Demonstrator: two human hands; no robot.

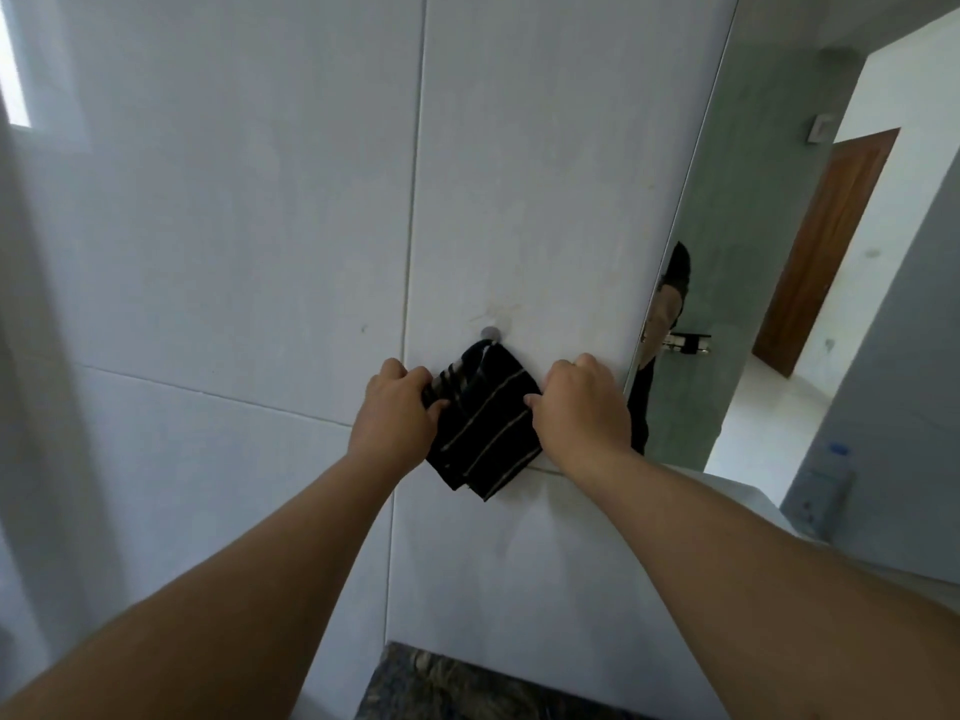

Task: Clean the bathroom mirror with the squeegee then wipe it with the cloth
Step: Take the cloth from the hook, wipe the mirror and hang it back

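A black cloth with thin tan stripes hangs against the white tiled wall from a small round hook. My left hand grips the cloth's left edge and my right hand grips its right edge. The bathroom mirror starts just right of my right hand, its edge running up the wall; it reflects a person, a grey wall and a wooden door. No squeegee is in view.
White wall tiles fill the left and middle. A dark speckled stone countertop lies at the bottom. A white ledge or basin edge sits under the mirror at the right.
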